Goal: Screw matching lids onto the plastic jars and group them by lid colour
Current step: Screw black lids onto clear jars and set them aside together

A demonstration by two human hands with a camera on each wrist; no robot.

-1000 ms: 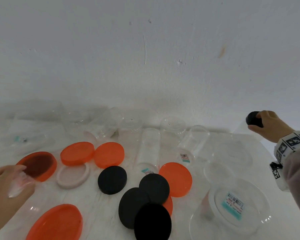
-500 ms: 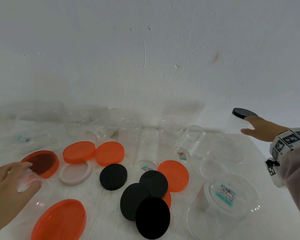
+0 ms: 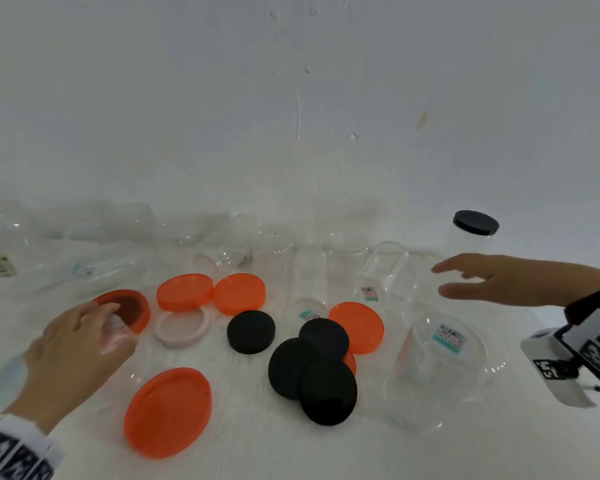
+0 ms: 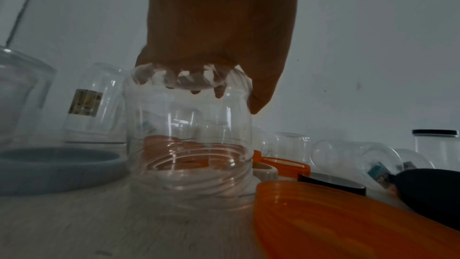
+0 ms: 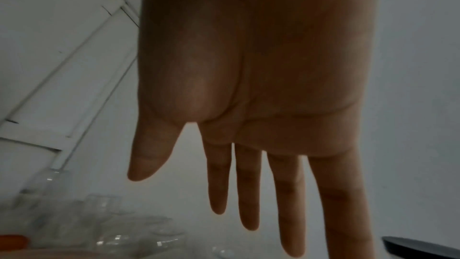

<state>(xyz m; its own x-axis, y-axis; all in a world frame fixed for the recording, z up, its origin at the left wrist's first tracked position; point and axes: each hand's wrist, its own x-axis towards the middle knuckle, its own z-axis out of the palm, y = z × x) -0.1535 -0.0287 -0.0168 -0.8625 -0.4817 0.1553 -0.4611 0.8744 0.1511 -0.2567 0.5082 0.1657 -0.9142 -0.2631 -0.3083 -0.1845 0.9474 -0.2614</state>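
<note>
My left hand (image 3: 84,344) grips the base of a clear plastic jar (image 4: 189,141) that stands mouth down on the table at the near left; its fingers (image 4: 194,78) curl over the jar's bottom. A clear jar with a black lid (image 3: 473,237) stands upright at the far right. My right hand (image 3: 482,278) hovers open just in front of it, fingers (image 5: 248,194) straight and holding nothing. Several orange lids (image 3: 168,410) and black lids (image 3: 326,393) lie loose on the table's middle.
Many clear lidless jars (image 3: 309,282) lie or stand along the white wall at the back. A large upturned clear jar (image 3: 444,362) stands near right. A pale pink lid (image 3: 182,325) lies by the orange ones. A grey-blue lid (image 4: 54,166) sits at far left.
My right hand let go of the black-lidded jar and drew back toward me, fingers opening. My left hand stayed on the upturned jar and shifted slightly right.
</note>
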